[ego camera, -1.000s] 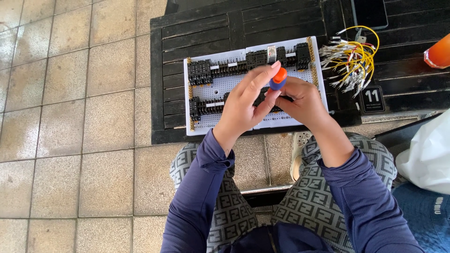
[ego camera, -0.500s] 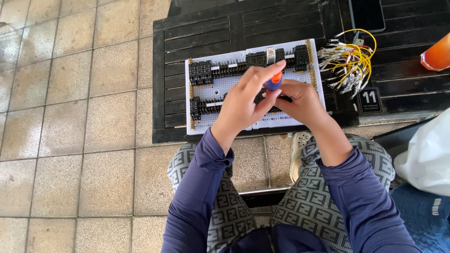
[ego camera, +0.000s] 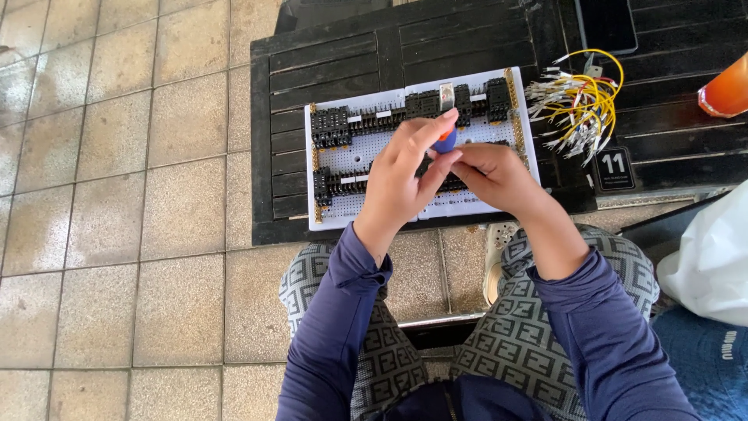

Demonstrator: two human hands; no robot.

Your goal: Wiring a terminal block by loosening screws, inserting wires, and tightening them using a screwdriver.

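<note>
While the person sits with patterned trousers (ego camera: 545, 343) over a tiled floor (ego camera: 117, 195), both hands are at work above a white board (ego camera: 366, 152) that lies flat on a dark slatted table (ego camera: 343, 62). The left hand (ego camera: 401, 175) is raised over the middle of the board, its fingers curled and closed around a small screwdriver (ego camera: 446, 140) with a blue handle and an orange cap; only a short part of the handle shows between thumb and forefinger. The right hand (ego camera: 495, 175) lies just beside it, touching it, fingers bent and pressed together at the tool's lower end; what they pinch, if anything, cannot be told. Black blocks (ego camera: 331, 127) stand in a row along the far edge of the board, and a second row (ego camera: 335, 183) runs across its middle, partly hidden under the hands. A bundle of yellow and white wires (ego camera: 580, 105) lies on the table just right of the board. An orange cup (ego camera: 725, 86) stands at the far right edge, and a white bag (ego camera: 713, 257) rests near the right knee.
</note>
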